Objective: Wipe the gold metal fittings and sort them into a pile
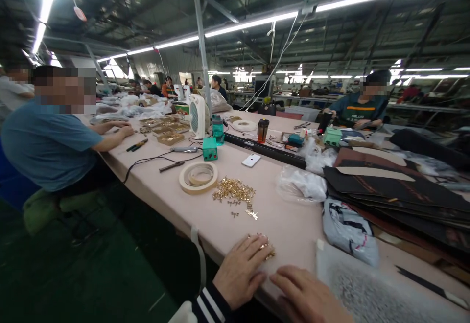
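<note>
Fingers of the left hand [239, 270] are spread slightly over a small heap of gold pieces [271, 253] by the edge of the counter [290, 227]; I see no grip. On the right hand [310, 293] they bend loosely beside it, undersides hidden, so I cannot tell whether they hold anything. Beyond lies a larger heap [235, 190], just beside a tape roll [183, 182] with a smaller roll inside. Farther off, shallow boxes [171, 139] contain gold pieces. My room to move runs between the larger heap and a plastic bag [303, 184] with whitish contents.
</note>
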The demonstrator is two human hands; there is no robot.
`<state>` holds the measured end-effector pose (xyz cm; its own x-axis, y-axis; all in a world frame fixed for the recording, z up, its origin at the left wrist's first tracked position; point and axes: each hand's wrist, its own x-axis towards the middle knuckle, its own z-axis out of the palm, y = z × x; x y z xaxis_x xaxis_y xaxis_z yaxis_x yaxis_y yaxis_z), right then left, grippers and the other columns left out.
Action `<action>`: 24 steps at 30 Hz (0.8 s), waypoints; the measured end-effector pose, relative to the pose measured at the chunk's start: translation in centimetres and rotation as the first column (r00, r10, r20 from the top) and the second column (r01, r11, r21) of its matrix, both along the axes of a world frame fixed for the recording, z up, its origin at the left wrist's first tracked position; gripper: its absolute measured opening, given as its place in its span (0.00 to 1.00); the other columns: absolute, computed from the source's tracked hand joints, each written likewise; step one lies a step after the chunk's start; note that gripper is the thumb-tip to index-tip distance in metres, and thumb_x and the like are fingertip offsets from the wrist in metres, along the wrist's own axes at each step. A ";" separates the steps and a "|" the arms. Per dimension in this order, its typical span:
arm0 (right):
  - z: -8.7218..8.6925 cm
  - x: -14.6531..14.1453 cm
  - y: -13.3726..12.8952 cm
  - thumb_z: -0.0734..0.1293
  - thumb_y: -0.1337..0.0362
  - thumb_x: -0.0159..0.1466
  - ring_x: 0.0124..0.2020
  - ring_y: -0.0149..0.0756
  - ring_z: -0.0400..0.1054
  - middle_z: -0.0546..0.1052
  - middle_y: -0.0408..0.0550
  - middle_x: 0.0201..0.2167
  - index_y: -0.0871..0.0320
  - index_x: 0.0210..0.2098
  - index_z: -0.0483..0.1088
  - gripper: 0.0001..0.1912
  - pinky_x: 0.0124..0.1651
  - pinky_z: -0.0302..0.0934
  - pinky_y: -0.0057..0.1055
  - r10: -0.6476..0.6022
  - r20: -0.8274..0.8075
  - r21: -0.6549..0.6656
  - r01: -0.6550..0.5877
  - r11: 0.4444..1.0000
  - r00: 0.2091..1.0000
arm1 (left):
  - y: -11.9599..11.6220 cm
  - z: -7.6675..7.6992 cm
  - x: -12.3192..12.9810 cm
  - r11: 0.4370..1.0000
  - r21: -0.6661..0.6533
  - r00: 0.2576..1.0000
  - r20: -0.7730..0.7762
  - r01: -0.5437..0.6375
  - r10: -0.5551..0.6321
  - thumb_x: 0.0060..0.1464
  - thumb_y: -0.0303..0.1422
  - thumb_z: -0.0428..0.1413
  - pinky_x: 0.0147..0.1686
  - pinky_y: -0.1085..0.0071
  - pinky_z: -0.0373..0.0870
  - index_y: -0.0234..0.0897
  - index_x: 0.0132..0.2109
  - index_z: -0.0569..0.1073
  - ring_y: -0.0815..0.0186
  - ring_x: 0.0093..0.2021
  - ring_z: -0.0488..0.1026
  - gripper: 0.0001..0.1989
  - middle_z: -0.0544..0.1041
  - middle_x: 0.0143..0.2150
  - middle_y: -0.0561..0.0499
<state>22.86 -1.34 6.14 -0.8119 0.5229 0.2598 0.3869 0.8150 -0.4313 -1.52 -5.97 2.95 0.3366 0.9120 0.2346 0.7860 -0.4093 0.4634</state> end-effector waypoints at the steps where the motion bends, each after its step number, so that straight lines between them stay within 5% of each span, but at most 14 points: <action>1: 0.6 -0.2 1.1 0.68 0.72 0.62 0.50 0.43 0.76 0.78 0.46 0.55 0.41 0.62 0.69 0.31 0.54 0.74 0.39 -0.004 0.047 0.011 0.003 1.000 0.999 | 0.0 -0.1 -0.1 1.000 0.013 1.000 0.014 0.001 -0.001 0.64 0.34 0.56 0.75 0.53 0.50 0.51 0.75 0.50 0.59 0.75 0.51 0.37 0.53 0.77 0.54; 6: 2.3 -1.0 4.7 0.76 0.61 0.57 0.68 0.54 0.61 0.63 0.56 0.70 0.48 0.72 0.57 0.46 0.69 0.60 0.51 0.013 0.117 0.019 -0.015 1.000 0.993 | 1.6 -0.8 -2.6 0.954 0.116 0.956 0.140 -0.276 0.259 0.67 0.39 0.54 0.74 0.53 0.52 0.46 0.74 0.50 0.57 0.76 0.48 0.34 0.51 0.77 0.46; 9: 1.8 -1.9 6.5 0.81 0.50 0.49 0.71 0.63 0.54 0.58 0.60 0.73 0.50 0.74 0.51 0.61 0.70 0.53 0.59 0.057 0.143 -0.010 -0.056 0.998 0.988 | 4.5 -1.1 -5.8 0.812 0.109 0.814 0.185 -0.573 0.550 0.69 0.41 0.49 0.73 0.52 0.51 0.39 0.73 0.52 0.55 0.76 0.48 0.30 0.52 0.77 0.41; 12: 1.8 -3.3 9.3 0.75 0.39 0.56 0.74 0.60 0.49 0.52 0.60 0.75 0.50 0.75 0.46 0.58 0.72 0.49 0.59 0.079 0.210 -0.113 -0.056 0.992 0.975 | 7.6 -1.3 -9.4 0.646 0.038 0.645 0.138 -0.762 0.752 0.70 0.43 0.46 0.72 0.49 0.52 0.31 0.71 0.54 0.50 0.75 0.51 0.30 0.56 0.74 0.34; 18: 2.8 -7.5 17.8 0.60 0.35 0.67 0.77 0.50 0.41 0.46 0.53 0.77 0.53 0.76 0.44 0.48 0.77 0.38 0.49 -0.006 0.245 -0.277 0.076 0.958 0.969 | 10.5 -1.5 -12.9 0.597 0.036 0.597 0.079 -0.802 0.798 0.68 0.49 0.45 0.68 0.49 0.57 0.29 0.68 0.61 0.46 0.69 0.61 0.32 0.66 0.69 0.33; 24: -0.7 -14.6 25.0 0.58 0.34 0.68 0.74 0.47 0.49 0.56 0.55 0.74 0.56 0.72 0.56 0.44 0.77 0.40 0.45 0.021 0.151 -0.342 0.032 0.939 0.988 | 12.0 -1.5 -13.5 0.623 0.022 0.623 0.055 -0.782 0.781 0.67 0.55 0.43 0.69 0.50 0.56 0.32 0.72 0.59 0.48 0.71 0.58 0.38 0.63 0.72 0.38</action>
<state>8.25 23.64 5.46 -0.8244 0.5628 -0.0603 0.4725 0.6256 -0.6208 -15.06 6.07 1.47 -0.5079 0.8171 0.2727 0.8017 0.3325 0.4968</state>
